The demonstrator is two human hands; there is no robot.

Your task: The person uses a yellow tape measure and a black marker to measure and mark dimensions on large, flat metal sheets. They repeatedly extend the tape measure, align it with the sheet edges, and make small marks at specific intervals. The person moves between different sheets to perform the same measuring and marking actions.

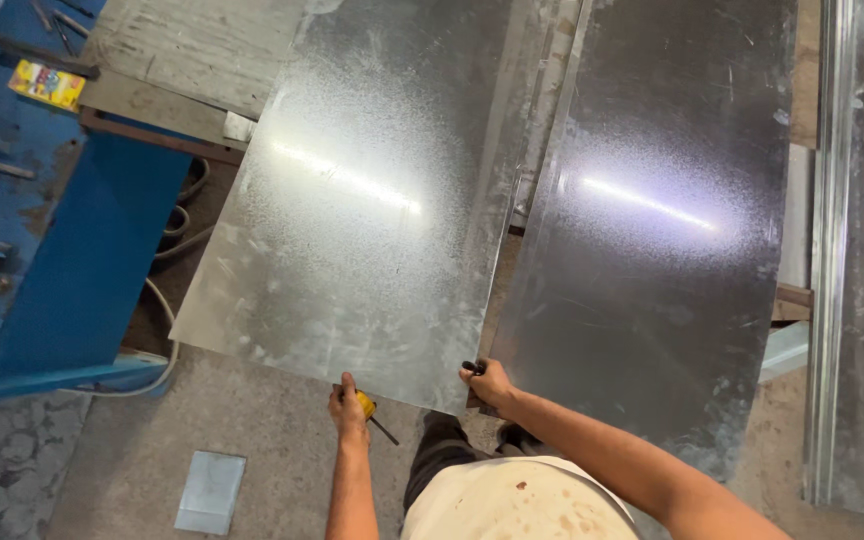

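My left hand (348, 408) and right hand (488, 383) grip the galvanized sheet's (352, 220) near edge — fingers closed on it, left also pinching a yellow-handled tool (370, 410) — sheet lifted, not yet set down.

Metal workshop: galvanized sheets (372, 200), blue machine (82, 270)

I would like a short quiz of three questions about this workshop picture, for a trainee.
1. True or false: both hands grip the near edge of the left galvanized sheet.
2. Which hand also holds a yellow tool: A) left hand B) right hand?
3. What small thing lies on the floor, left of the person?

Key
1. True.
2. A; the yellow tool is in it.
3. A small metal offcut.
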